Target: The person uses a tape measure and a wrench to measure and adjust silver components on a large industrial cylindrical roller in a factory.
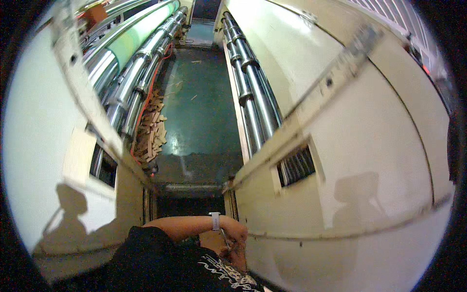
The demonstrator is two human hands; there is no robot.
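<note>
My left forearm reaches across the lower middle, with a pale band watch (215, 221) at the wrist. Its hand, my left hand (235, 229), is bent downward with curled fingers, close to the cream panel on the right. Just below, near my chest, my right hand (237, 254) is partly hidden and its fingers look closed. A thin, shiny, rod-like thing (224, 237) shows between the hands; its kind is too small to tell. What either hand grips is not visible.
Tall cream machine panels (384, 146) flank me. Ahead, a dark green floor (202, 102) runs between steel rollers (248, 73) on the right and more rollers (146, 58) on the left. Cardboard scraps (152, 134) and an orange cable (144, 109) lie along the left side.
</note>
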